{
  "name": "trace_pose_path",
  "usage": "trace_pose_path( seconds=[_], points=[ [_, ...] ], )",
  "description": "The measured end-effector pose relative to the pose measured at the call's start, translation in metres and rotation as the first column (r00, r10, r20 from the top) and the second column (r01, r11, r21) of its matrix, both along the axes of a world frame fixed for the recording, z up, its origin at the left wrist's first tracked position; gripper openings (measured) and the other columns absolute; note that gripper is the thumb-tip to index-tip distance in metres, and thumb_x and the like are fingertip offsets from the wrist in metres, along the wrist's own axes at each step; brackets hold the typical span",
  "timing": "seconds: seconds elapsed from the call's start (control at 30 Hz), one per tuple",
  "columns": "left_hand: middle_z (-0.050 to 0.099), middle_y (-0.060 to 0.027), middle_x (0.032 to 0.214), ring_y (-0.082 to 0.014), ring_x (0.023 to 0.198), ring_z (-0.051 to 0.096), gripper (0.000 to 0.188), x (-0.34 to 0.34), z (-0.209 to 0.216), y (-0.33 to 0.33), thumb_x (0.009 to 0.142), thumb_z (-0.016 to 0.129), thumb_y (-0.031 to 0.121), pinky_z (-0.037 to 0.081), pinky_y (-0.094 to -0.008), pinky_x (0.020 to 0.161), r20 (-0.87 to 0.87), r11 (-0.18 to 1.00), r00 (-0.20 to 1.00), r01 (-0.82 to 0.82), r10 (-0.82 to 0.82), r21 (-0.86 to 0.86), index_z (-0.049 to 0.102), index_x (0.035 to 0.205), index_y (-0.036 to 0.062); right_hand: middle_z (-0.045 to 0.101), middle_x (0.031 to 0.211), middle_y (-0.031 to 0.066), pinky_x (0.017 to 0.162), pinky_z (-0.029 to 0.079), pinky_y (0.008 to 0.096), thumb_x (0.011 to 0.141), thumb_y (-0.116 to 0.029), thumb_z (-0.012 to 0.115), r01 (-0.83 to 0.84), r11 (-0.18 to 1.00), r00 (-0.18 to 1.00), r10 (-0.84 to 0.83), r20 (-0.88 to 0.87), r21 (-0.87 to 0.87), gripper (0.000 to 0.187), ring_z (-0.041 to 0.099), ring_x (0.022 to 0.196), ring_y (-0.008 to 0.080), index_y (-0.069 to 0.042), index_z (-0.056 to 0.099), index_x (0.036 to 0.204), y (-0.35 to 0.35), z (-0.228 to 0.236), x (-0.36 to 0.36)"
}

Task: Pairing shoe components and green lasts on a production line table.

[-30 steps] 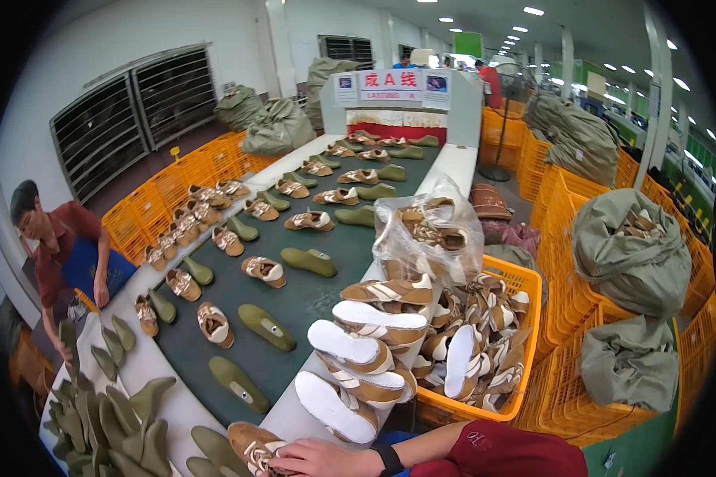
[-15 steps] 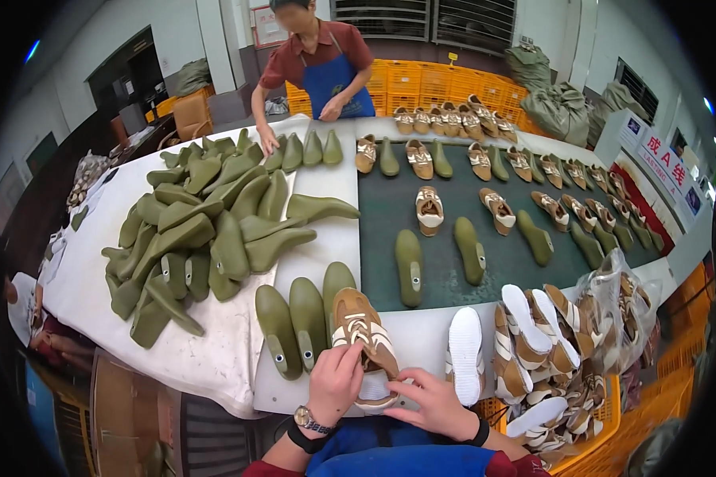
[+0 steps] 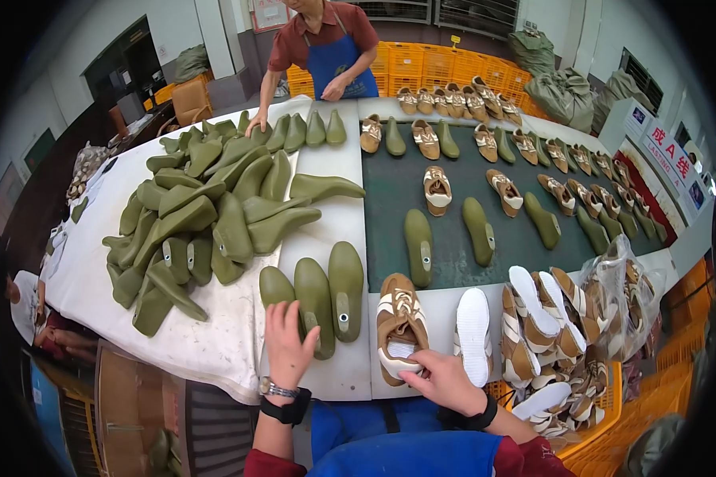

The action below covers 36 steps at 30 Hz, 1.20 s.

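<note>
My right hand (image 3: 445, 383) pinches the heel rim of a brown and white sneaker (image 3: 400, 312), which stands sole-down at the table's near edge with its toe pointing away. My left hand (image 3: 289, 346) is open, fingers apart, over the heel end of a green shoe last (image 3: 275, 286); whether it touches the last is unclear. Two more lasts stand beside it, a middle last (image 3: 312, 298) and a right-hand last (image 3: 345, 286). Just right of the sneaker, another shoe (image 3: 473, 338) shows its white sole.
A large heap of green lasts (image 3: 207, 203) covers the left of the white table. Rows of sneakers and lasts stand on the dark green belt (image 3: 390, 230). To my right are piled sneakers (image 3: 533, 318) and an orange crate (image 3: 612, 397). Across the table, a co-worker's hand (image 3: 256, 123) reaches toward the lasts.
My left hand has left the sneaker's laces and moved left to the lasts. The sneaker now sits apart from the lasts, its heel rim in my right hand.
</note>
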State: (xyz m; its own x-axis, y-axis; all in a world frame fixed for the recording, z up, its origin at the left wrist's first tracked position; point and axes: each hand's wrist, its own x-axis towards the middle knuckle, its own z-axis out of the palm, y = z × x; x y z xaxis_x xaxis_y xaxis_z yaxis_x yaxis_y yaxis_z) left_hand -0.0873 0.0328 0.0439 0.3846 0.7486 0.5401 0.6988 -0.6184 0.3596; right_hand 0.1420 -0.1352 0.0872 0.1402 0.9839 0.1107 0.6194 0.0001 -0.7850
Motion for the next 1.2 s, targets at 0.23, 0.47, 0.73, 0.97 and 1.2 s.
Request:
trace_pose_path(
  seconds=[0.23,0.47,0.73,0.97,1.2],
  points=[
    [0.042,-0.0265,0.125,-0.0447,0.117,0.038,0.052,-0.022,-0.050,0.013,0.074,0.073,0.024,0.034,-0.0491,0.099,0.068,0.985,0.997,-0.028,0.040,-0.170,0.052,0.116,-0.0018,0.065,0.073,0.0086,0.059,0.050,0.0276,0.080,-0.026,0.071,-0.110,0.974,0.994,0.105,-0.038,-0.199,0.033,0.062,0.061,0.0149,-0.003,0.064,0.103,0.006,0.074,0.056],
    [0.041,-0.0255,0.125,-0.0438,0.117,0.038,0.044,-0.016,-0.057,0.015,0.070,0.074,0.021,0.033,-0.0493,0.099,0.187,0.984,0.979,-0.050,0.082,-0.169,0.057,0.105,-0.0007,0.065,0.088,0.0114,0.074,0.049,0.0313,0.078,-0.023,0.069,-0.017,0.999,0.981,0.026,0.193,-0.048,0.033,0.063,0.082,0.0199,-0.004,0.061,0.104,0.161,0.098,0.120],
    [0.040,-0.0247,0.128,-0.0458,0.122,0.033,0.047,-0.021,-0.052,0.019,0.067,0.076,0.024,0.030,-0.0523,0.101,0.162,0.964,0.980,-0.072,0.117,-0.257,0.058,0.104,0.0015,0.066,0.099,0.0169,0.084,0.049,0.0393,0.070,-0.021,0.071,0.281,0.954,0.868,-0.209,0.451,-0.100,0.033,0.063,0.092,0.0322,-0.008,0.065,0.100,0.360,-0.053,0.140],
    [0.054,-0.0222,0.115,-0.0362,0.104,0.053,0.036,-0.008,-0.025,0.013,0.074,0.072,0.016,0.041,-0.0461,0.091,0.108,0.984,0.990,-0.071,0.089,-0.164,0.061,0.106,0.0018,0.053,0.122,0.0198,0.098,0.041,0.0389,0.071,-0.003,0.062,0.383,0.924,0.906,-0.372,0.204,-0.018,0.052,0.050,0.116,0.0347,-0.010,0.054,0.122,0.397,-0.147,0.146],
    [0.036,-0.0236,0.135,-0.0405,0.124,0.036,0.039,-0.022,-0.057,0.011,0.074,0.070,0.015,0.032,-0.0446,0.102,0.159,0.952,0.979,-0.075,0.127,-0.297,0.056,0.106,-0.0011,0.064,0.108,0.0173,0.088,0.048,0.0385,0.068,-0.004,0.057,0.123,0.963,0.917,-0.018,0.399,-0.238,0.043,0.060,0.099,0.0344,-0.012,0.065,0.110,0.378,-0.068,0.142]
  ],
)
